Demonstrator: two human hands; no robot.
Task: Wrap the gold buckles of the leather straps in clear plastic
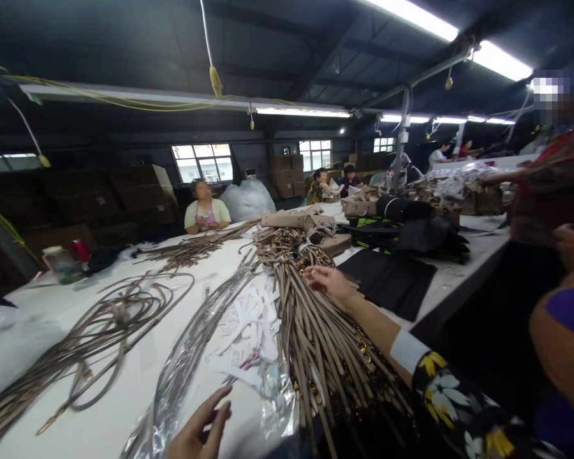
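Note:
My right hand (328, 285) is over a thick bundle of taupe straps (310, 319), close to their gold-coloured metal fittings (294, 245). Its fingers are loosely bent and apart; I see nothing held in them, and whether they touch the straps I cannot tell. Low in the view, my left hand (203, 426) hovers by the white table (138, 382), thumb and fingers spread, with nothing in it. Between the hands lie white paper scraps (249, 319), clear plastic wrapping (280, 398) and a small pink-handled tool (249, 361). Straps in clear plastic (186, 347) run beside my left hand.
Looped straps (124, 312) cover the left side. Taupe bag pieces (287, 220) and black sheets (387, 277) lie beyond. A jar (62, 264) stands at the left edge. A person (205, 210) sits across the table; another person (564, 268) stands close on the right.

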